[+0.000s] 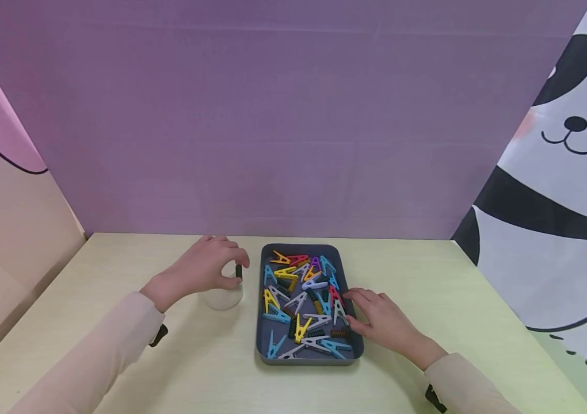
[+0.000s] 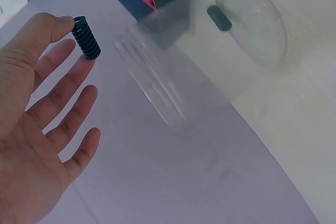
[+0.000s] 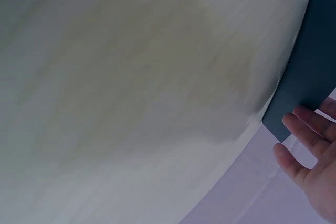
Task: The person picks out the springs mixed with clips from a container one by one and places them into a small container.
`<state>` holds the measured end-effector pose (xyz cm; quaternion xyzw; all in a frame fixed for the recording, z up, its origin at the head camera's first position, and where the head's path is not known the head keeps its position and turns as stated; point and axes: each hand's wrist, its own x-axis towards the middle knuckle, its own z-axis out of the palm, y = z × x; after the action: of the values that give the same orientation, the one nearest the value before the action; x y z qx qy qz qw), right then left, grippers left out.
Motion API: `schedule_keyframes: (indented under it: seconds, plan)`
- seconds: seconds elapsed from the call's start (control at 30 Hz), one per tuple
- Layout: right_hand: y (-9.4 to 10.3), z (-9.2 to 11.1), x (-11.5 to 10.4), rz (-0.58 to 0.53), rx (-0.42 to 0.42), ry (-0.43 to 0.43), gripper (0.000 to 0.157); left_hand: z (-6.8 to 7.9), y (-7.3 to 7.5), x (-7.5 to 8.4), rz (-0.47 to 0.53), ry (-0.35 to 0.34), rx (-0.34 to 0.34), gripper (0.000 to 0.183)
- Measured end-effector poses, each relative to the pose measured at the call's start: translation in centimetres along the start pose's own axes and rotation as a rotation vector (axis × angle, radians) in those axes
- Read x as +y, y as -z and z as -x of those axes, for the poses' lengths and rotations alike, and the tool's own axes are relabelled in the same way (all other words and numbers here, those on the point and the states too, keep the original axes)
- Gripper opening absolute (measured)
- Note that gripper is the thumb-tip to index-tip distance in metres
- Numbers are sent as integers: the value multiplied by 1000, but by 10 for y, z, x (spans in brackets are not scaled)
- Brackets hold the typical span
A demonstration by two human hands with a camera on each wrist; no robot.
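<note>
1. Head view: left hand [image 1: 208, 264] pinches a dark coiled wire spring [image 1: 239, 272] over a see-through round cup [image 1: 223, 300], just left of the dark grey round-cornered tray [image 1: 306, 363].
2. Right hand [image 1: 389, 323] is relaxed at the tray's right rim; can't tell if it's touching.
3. Colourful plastic-looking clips [image 1: 301, 329] overlap inside, partly hiding other springs [image 1: 339, 333].

Seen from the head, the left sleeve [image 1: 102, 345] at eight o'clock and the right sleeve [image 1: 464, 379] between four and five are pale pinkish-beige; a small black piece [image 1: 158, 335] juts from under each. The hands [image 1: 197, 267] are bare.
</note>
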<state>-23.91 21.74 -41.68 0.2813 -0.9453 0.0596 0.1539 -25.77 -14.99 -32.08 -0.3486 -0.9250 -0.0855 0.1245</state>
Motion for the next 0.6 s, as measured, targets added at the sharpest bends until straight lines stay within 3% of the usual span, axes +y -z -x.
schedule_keyframes:
  seconds: [0.3,0.6]
  plan:
    - [0,3,1,-8,-6,0,41,8,3,-22,37,101,59,24]
    - [2,1,-1,-3,11,9,41,16,-8,-40,36,180,98,24]
